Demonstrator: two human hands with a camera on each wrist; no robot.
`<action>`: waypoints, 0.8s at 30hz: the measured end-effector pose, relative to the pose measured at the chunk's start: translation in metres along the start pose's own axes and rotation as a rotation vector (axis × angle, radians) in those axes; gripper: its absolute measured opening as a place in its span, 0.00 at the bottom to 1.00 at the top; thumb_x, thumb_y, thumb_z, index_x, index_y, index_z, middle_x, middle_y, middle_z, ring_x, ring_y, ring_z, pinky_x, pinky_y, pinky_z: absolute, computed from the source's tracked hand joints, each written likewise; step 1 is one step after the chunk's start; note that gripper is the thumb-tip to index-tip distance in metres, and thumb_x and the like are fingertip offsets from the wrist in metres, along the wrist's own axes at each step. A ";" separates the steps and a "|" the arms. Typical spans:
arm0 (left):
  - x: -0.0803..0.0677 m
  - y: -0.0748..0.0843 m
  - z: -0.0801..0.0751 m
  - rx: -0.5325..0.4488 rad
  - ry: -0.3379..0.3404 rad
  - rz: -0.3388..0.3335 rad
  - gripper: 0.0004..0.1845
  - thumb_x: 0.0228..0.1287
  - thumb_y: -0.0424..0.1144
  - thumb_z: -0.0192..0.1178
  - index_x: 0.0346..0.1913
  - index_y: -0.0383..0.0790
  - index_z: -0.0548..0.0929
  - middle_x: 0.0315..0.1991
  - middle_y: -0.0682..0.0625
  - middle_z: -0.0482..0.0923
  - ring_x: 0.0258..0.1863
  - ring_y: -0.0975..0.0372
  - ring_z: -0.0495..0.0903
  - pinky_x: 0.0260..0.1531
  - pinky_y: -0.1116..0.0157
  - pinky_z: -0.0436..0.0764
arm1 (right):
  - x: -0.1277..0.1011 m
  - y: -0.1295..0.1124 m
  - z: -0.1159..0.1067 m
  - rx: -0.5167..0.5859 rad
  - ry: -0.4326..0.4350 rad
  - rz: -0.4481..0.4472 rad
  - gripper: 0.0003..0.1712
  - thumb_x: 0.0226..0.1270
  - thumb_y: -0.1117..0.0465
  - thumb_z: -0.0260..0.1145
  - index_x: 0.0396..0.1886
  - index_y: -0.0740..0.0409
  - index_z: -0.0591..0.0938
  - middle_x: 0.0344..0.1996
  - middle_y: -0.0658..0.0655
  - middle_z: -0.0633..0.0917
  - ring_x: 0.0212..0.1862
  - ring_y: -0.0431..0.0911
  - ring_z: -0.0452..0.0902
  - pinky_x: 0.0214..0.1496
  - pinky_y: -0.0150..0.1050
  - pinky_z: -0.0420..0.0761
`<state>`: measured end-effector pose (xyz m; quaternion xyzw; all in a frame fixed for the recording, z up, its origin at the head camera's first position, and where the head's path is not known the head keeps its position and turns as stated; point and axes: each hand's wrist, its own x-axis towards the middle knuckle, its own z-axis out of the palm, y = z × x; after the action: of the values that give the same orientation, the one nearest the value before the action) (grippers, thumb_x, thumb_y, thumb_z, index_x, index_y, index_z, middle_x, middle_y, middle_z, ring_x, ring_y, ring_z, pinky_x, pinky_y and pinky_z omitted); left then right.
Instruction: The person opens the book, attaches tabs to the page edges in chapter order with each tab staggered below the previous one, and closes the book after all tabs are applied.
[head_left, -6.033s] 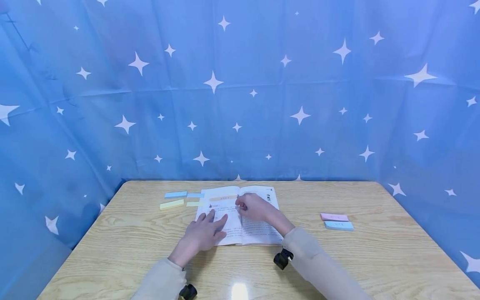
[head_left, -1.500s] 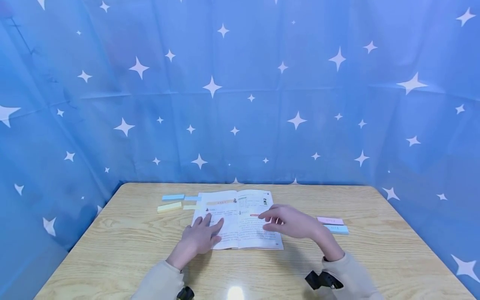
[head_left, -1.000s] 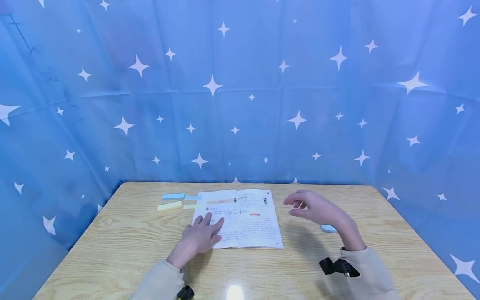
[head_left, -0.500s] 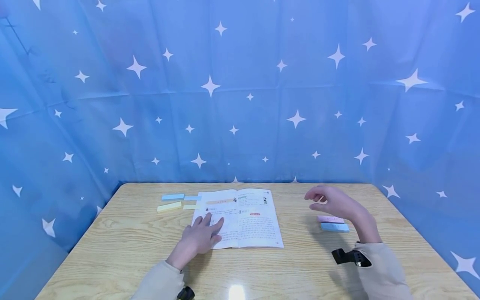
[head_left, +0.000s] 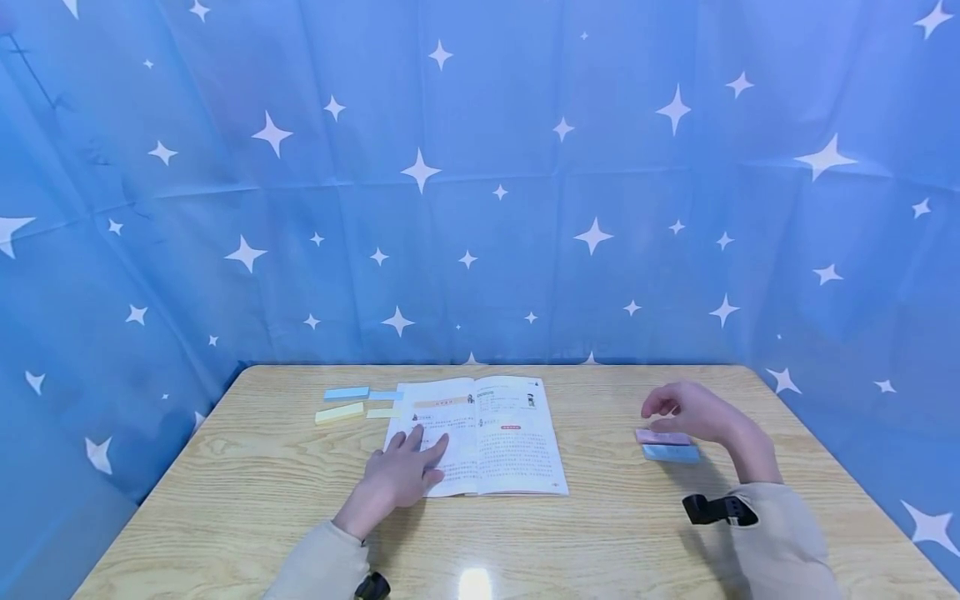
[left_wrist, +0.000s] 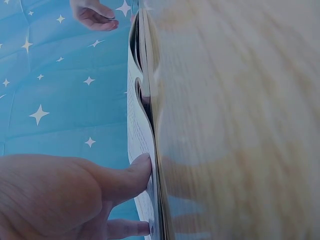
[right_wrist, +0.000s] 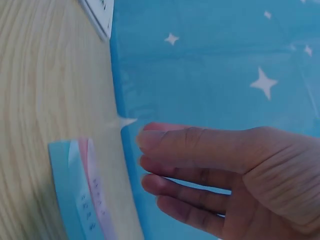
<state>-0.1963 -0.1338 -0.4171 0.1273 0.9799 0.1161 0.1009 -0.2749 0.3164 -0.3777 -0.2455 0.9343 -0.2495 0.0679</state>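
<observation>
An open book [head_left: 519, 458] lies on the table, with an orange strip [head_left: 431, 402] across the top of its left page. My left hand [head_left: 401, 473] rests on that left page, fingers spread; in the left wrist view its thumb [left_wrist: 135, 175] touches the paper by the edge. To the right, my right hand [head_left: 693, 410] hovers over a pink sticky-note pad [head_left: 660, 437], which has a blue sticky-note pad [head_left: 671, 454] just in front of it. The right wrist view shows its fingers loosely bent, thumb near the forefinger, holding nothing. Both pads [right_wrist: 65, 185] bear small handwriting.
Left of the book lie another blue pad [head_left: 347, 393] and a yellow pad [head_left: 339, 413]. A blue strip [head_left: 386, 396] and a pale yellow strip [head_left: 383, 412] reach to the book's left edge. A starred blue curtain [head_left: 487, 275] hangs behind the wooden table [head_left: 570, 533].
My right hand was at the top middle of the book six seconds ago. It has lifted off and moved right, then lowered over the pink pad. My left hand has stayed on the page.
</observation>
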 end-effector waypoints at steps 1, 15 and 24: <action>0.000 0.000 0.000 0.000 -0.001 0.000 0.28 0.78 0.48 0.53 0.77 0.51 0.67 0.77 0.36 0.56 0.73 0.38 0.57 0.62 0.33 0.64 | -0.001 0.002 0.000 0.005 -0.004 0.002 0.06 0.64 0.66 0.73 0.40 0.60 0.86 0.38 0.51 0.85 0.44 0.52 0.80 0.47 0.48 0.80; -0.001 0.001 0.000 0.002 -0.002 0.003 0.28 0.78 0.48 0.53 0.77 0.50 0.66 0.77 0.35 0.56 0.73 0.37 0.57 0.62 0.33 0.64 | -0.004 0.027 0.011 0.145 -0.070 0.075 0.04 0.62 0.68 0.72 0.36 0.60 0.86 0.32 0.53 0.82 0.34 0.46 0.73 0.35 0.36 0.74; -0.001 0.002 -0.001 0.005 -0.001 0.003 0.28 0.78 0.48 0.52 0.77 0.50 0.66 0.77 0.35 0.56 0.73 0.37 0.57 0.62 0.33 0.65 | -0.002 0.038 0.016 0.119 -0.050 0.083 0.04 0.64 0.68 0.71 0.37 0.59 0.85 0.33 0.52 0.83 0.35 0.45 0.73 0.37 0.37 0.74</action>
<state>-0.1953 -0.1328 -0.4154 0.1291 0.9799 0.1135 0.1009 -0.2852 0.3387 -0.4104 -0.2081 0.9251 -0.2956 0.1159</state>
